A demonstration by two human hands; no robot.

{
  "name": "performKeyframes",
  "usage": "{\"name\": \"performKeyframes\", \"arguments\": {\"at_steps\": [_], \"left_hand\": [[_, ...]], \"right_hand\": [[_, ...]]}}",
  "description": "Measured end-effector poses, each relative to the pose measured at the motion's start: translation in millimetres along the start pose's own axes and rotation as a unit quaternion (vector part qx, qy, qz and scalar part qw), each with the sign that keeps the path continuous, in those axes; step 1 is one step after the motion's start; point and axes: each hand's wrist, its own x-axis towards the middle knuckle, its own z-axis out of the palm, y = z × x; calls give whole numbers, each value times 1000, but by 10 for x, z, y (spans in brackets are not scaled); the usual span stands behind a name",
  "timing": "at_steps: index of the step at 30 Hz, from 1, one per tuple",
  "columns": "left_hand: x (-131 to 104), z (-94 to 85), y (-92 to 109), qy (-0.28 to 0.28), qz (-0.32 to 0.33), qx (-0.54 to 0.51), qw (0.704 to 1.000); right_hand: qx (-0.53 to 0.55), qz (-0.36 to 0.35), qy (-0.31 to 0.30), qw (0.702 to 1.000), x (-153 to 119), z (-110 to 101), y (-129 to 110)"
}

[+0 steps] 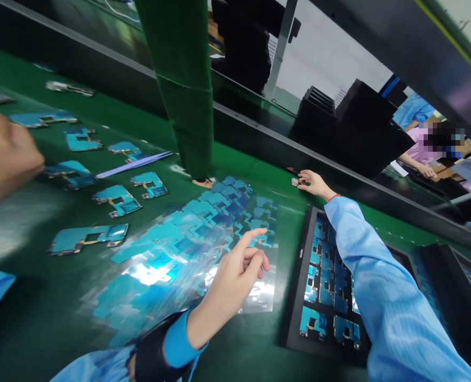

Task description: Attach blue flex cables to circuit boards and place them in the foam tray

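Observation:
My left hand (235,281), with a blue and black band at the wrist, hovers over clear plastic sheets. Its index finger points out and the other fingers are loosely curled around nothing. Beneath it lie blue-teal circuit boards (167,233) in overlapping rows, seen through the glossy plastic. Stretched to the back of the bench, my right hand (315,185) pinches a small silvery part (295,182) whose exact kind I cannot make out. Below my right sleeve is a black foam tray (294,313) with circuit boards in its slots.
Another person's blurred hand (8,154) is at the left, near several loose circuit boards (118,200) and purple tweezers (134,164). A green-wrapped post (187,90) rises from the bench. Another black tray (446,286) lies right. Black boxes (370,127) stand behind; a person in pink sits beyond.

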Motion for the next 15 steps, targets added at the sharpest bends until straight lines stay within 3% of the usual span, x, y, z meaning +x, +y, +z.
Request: {"name": "performKeyframes", "arguments": {"at_steps": [8,12,15], "left_hand": [[47,-4,46,14,10,17,1000],[66,-10,32,16,12,24,1000],[80,-13,37,23,12,22,999]], "right_hand": [[23,1,58,998,-121,-50,-110],[28,-4,101,994,-243,-63,-347],[35,-5,124,992,-395,-79,-670]]}}
